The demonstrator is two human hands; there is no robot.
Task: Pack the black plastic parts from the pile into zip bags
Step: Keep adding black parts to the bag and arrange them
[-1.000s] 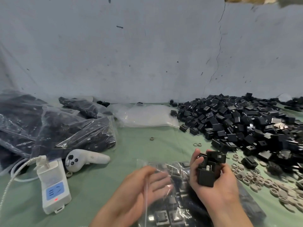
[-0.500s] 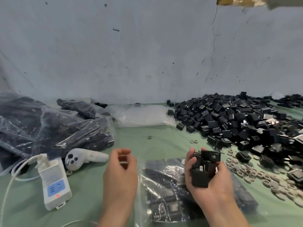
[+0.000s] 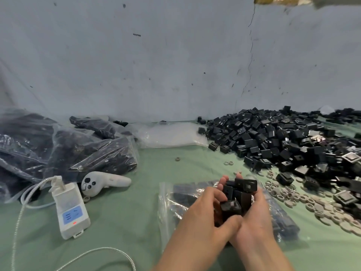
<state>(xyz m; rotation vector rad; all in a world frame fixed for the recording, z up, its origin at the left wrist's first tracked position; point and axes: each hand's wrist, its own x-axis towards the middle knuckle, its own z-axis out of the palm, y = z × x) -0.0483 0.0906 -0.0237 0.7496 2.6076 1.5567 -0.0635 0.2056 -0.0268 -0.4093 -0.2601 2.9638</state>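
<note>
Both hands are bunched together low in the middle, and they hide a good deal. The right hand [image 3: 256, 218] cups a clump of black parts [image 3: 241, 192] from the right, with only its curled fingertips showing over the top. The left hand [image 3: 203, 220] closes round from the other side, thumb pressed across the lowest piece. How many pieces are in there, I can't count. They're boxy little housings in matte plastic, some with a square opening in one face.

Right under the hands lies a zip bag [image 3: 172, 200], clear, crinkly, partly filled with the same dark pieces. Which end is its mouth, I can't make out.

Out to the right the pile [image 3: 283, 141] sprawls over the green cloth worktop [image 3: 127, 222] and runs off the edge of view, with pale rings [image 3: 312, 204] scattered along its near side. Far left, stuffed bags [image 3: 82, 151] are heaped up and cut off too, with a white controller [image 3: 105, 182] and a white socket block [image 3: 69, 210] in front of them. Flat empty bags [image 3: 172, 134] lie near the wall.
</note>
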